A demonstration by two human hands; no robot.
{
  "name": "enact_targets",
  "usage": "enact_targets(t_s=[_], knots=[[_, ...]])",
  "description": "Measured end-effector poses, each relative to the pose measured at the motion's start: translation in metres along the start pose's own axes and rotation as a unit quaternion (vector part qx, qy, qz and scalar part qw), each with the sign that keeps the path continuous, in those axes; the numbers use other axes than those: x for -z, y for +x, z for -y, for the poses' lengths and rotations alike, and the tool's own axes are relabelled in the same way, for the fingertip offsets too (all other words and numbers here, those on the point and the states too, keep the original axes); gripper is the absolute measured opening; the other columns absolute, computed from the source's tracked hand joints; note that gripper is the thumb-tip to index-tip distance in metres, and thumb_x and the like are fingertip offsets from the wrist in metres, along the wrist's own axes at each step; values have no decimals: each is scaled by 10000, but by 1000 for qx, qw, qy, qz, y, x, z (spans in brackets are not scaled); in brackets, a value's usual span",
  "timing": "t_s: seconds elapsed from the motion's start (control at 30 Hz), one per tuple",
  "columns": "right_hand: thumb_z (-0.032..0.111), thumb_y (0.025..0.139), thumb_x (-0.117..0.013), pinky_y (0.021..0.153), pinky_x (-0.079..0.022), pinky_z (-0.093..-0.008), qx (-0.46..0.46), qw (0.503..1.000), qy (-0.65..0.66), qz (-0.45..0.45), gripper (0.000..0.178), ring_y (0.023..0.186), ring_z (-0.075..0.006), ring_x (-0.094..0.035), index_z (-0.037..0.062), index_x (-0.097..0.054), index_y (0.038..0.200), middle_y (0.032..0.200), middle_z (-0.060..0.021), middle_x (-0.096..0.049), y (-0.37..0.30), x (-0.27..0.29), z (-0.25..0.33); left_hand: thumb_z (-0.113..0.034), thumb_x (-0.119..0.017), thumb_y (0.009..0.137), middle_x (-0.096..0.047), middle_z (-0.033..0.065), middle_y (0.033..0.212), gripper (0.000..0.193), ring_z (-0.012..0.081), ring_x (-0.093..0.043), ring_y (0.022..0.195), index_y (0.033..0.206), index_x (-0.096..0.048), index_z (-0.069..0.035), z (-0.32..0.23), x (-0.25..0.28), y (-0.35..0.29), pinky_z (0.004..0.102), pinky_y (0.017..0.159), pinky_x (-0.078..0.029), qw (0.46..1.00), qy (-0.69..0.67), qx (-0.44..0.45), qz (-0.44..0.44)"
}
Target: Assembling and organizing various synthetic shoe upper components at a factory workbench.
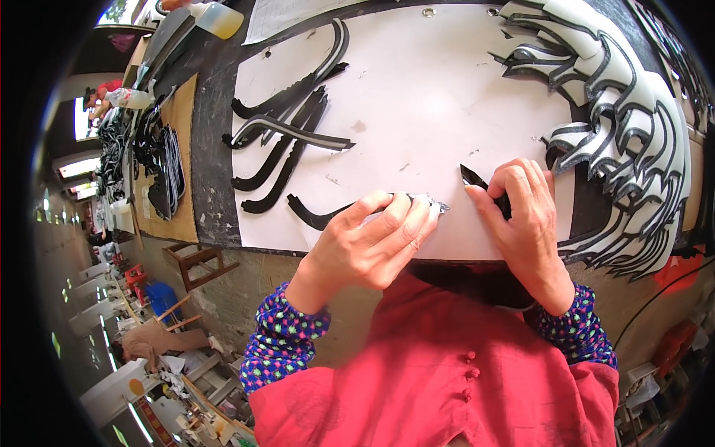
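Note:
My left hand (380, 238) is closed over a black curved strip (316, 217), whose tapered tail sticks out to the left over the white sheet (417, 97). At those fingertips shows a crumpled whitish bit (432, 201), its kind unclear. My right hand (525, 220) is closed round a black pointed thing (477, 179) with a pale shiny edge. Its tip points up and left, and the palm hides the rest. The two hands are apart, near the front edge of the sheet. Farther left lie several loose black and grey curved strips (287, 138), some crossing.
On the right is a large overlapping pile of white pieces with black edging (618, 112). A brown board (175, 160) with dark strips lies left. A bottle of yellow liquid (217, 20) is at the far left. A wooden stool (197, 264) stands below the table; people are in the background.

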State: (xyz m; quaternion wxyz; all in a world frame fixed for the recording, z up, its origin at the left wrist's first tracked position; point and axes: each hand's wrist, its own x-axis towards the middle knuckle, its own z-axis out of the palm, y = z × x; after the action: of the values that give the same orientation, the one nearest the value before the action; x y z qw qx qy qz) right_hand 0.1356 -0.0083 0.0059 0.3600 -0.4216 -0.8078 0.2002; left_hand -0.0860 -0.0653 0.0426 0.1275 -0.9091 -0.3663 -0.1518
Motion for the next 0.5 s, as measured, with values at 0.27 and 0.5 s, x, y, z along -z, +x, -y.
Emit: enact_targets(t_s=[0.27, 0.5], knots=[[70, 791, -753, 722, -387, -381, 5, 1000, 21, 1, 248, 739, -275, -511, 65, -506, 814, 780, -71, -503, 2, -2, 1, -71, -678, 799, -683, 42, 1056, 205, 145, -642, 911, 993, -738, -40, 1, 5, -3, 323, 842, -502, 999, 41, -10, 10], [81, 768, -785, 734, -388, -379, 2, 999, 50, 10, 295, 753, -282, -501, 51, -495, 814, 792, -87, -505, -4, 2, 3, -53, -700, 817, -667, 35, 1085, 282, 167, -622, 953, 1096, -737, -49, 34, 68, -25, 355, 833, -541, 991, 120, 49, 17]])
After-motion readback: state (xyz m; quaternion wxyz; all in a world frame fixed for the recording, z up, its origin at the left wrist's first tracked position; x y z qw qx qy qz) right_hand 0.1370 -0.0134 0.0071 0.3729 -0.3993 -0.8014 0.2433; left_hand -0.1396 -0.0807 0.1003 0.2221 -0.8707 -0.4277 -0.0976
